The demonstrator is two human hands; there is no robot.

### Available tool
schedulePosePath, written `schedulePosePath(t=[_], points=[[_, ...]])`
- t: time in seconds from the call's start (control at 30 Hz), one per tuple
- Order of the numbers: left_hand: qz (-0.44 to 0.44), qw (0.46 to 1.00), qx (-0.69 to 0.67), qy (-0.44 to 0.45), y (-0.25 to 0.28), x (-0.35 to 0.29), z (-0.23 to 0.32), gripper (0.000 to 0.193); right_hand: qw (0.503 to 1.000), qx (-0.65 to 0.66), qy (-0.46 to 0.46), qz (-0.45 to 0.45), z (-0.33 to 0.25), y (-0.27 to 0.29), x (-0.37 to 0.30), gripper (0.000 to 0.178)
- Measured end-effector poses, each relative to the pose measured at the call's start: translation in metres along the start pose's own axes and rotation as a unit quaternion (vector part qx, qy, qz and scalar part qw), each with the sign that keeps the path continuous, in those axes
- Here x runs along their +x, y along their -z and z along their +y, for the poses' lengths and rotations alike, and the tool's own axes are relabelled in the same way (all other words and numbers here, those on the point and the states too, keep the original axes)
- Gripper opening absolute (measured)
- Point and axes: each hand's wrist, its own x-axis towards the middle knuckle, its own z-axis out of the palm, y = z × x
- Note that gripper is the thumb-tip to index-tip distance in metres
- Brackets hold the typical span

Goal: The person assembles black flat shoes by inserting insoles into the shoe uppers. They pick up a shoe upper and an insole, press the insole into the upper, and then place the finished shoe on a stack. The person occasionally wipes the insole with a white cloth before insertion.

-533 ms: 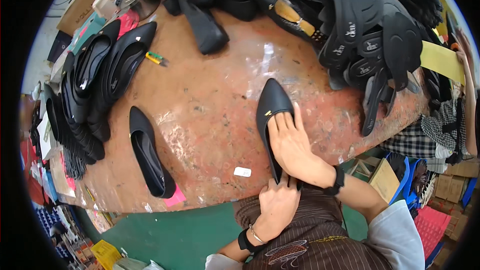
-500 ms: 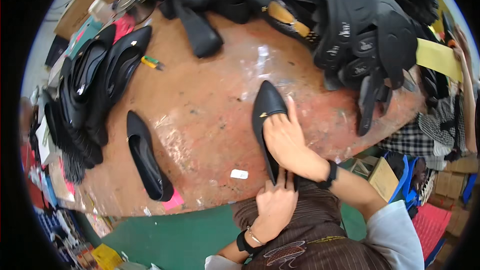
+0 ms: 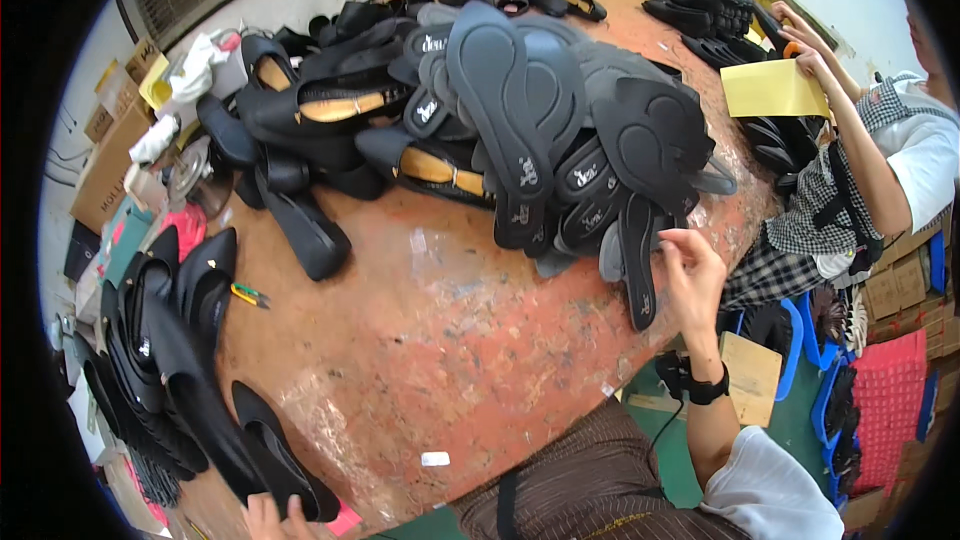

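Observation:
At the lower left, my left hand [image 3: 278, 515], partly cut off by the frame edge, is closed at the heel end of a black pointed flat shoe [image 3: 205, 415]. Beside it lies a matching black flat [image 3: 285, 455], its heel end close to my fingers. My right hand [image 3: 695, 270] is at the right side of the table, thumb and fingers pinched at the edge of a narrow black insole [image 3: 636, 265]. That insole hangs from a big heap of black insoles [image 3: 520, 110].
Several black flats [image 3: 150, 340] line the table's left side, near a small yellow-green thread snipper [image 3: 250, 295]. Unfinished shoes [image 3: 330, 110] pile up behind. A white tag [image 3: 435, 459] lies near the front edge. At the right, a co-worker [image 3: 880, 150] handles yellow card [image 3: 770, 90].
The shoe that both hands held has moved left with my left hand, beside its match. My right hand has left it and moved up to the insoles. The view has shifted, showing more of the table's far side.

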Motion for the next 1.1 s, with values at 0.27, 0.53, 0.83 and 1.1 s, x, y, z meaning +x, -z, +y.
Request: schedulePosePath(t=[0.27, 0.53, 0.83, 1.1], points=[[-0.149, 0.978, 0.117, 0.088, -0.039, -0.029, -0.044, 0.049, 0.983, -0.107, 0.137, 0.053, 0.041, -0.015, 0.081, 0.051], [0.037, 0.988, 0.139, 0.051, -0.036, 0.006, -0.015, 0.033, 0.965, -0.131, 0.221, 0.057, -0.013, -0.004, 0.045, 0.024], [-0.048, 0.932, -0.311, 0.180, -0.221, 0.238, 0.053, 0.103, 0.951, -0.173, 0.242, -0.090, -0.045, -0.007, -0.028, 0.026], [0.119, 0.847, -0.499, 0.135, -0.235, 0.220, 0.036, 0.032, 0.979, -0.062, 0.180, -0.071, -0.023, -0.016, 0.015, 0.029]])
